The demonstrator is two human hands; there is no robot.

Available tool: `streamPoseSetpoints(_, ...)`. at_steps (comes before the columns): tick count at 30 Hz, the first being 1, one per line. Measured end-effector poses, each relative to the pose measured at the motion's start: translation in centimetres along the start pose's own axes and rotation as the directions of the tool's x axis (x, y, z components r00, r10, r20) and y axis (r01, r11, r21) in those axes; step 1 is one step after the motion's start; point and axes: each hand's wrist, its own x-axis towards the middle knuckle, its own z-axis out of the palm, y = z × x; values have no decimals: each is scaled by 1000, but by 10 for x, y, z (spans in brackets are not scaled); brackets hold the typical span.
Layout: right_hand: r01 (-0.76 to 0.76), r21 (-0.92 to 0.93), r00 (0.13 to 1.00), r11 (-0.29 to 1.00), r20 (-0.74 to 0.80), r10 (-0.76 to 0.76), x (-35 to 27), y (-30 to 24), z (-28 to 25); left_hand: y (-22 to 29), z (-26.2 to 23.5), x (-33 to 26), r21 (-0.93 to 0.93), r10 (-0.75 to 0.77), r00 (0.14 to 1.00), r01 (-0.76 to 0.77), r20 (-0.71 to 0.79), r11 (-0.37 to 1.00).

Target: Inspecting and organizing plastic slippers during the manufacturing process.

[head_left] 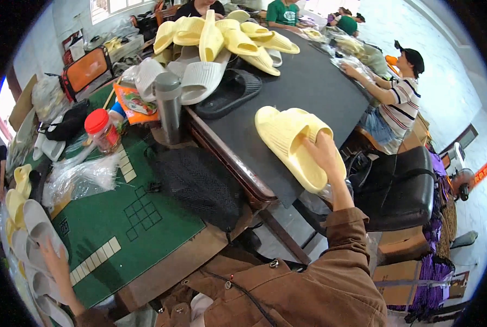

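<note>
My right hand (324,155) holds a pair of pale yellow slide slippers (281,131), nested together, over the right edge of the dark table; its fingers reach into the foot opening and are partly hidden. At the far left, my left hand (57,267) is over a grey slide slipper (38,218), fingers stretched out and apart. That slipper belongs to a row of grey and yellow slippers along the green board's left edge. A heap of yellow slippers (211,38) lies on the far part of the table, with a white slipper (200,82) and a black slipper (230,95) in front.
On the green board (162,261) are a red-lidded jar (106,131), clear plastic bags (83,177) and a black mesh bag (197,182). A steel flask (168,106) stands beside the dark table (232,136). A black chair (399,188) and a seated person (399,103) are on the right.
</note>
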Motion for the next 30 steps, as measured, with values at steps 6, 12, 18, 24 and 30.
streamPoseSetpoints(6,28,129,999,991,-30,-25,-3,-17,15,195,-78,-128,-628,365,875,-94,318,772)
streamPoseSetpoints(12,53,111,996,992,-76,-45,4,-14,13,235,-55,-160,-425,400,899,-297,176,855)
streamPoseSetpoints(18,-52,83,998,995,-42,56,1,-14,11,239,-54,-163,-409,399,905,-312,146,858)
streamPoseSetpoints(24,15,198,996,980,-88,2,-1,-15,13,239,-55,-165,-382,389,909,-309,151,871)
streamPoseSetpoints(30,-91,156,995,984,-18,95,-3,-17,11,239,-54,-164,-369,386,910,-309,154,876)
